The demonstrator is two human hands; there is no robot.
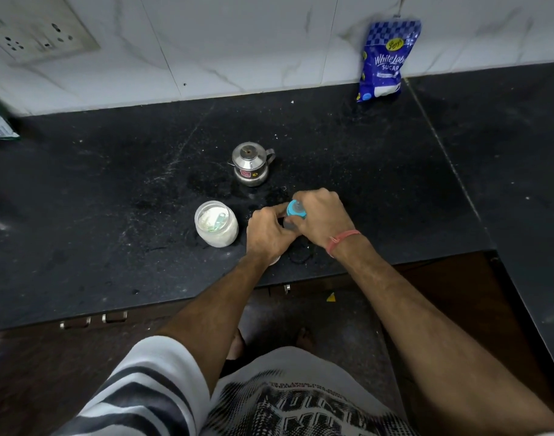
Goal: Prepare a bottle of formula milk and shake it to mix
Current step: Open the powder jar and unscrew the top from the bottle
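Right hand point(319, 215) grips blue bottle cap point(295, 209); left hand point(269, 232) holds bottle below.

I have one view only, from the camera on the person's head. It looks forward and steeply down over a black counter point(112, 196) toward the tiled wall point(237, 42) at the top edge. The wide lens bends the counter edge and takes in both forearms, the shirt and the floor below. The hands sit near mid-frame, close to the lens. No second view overlaps it.
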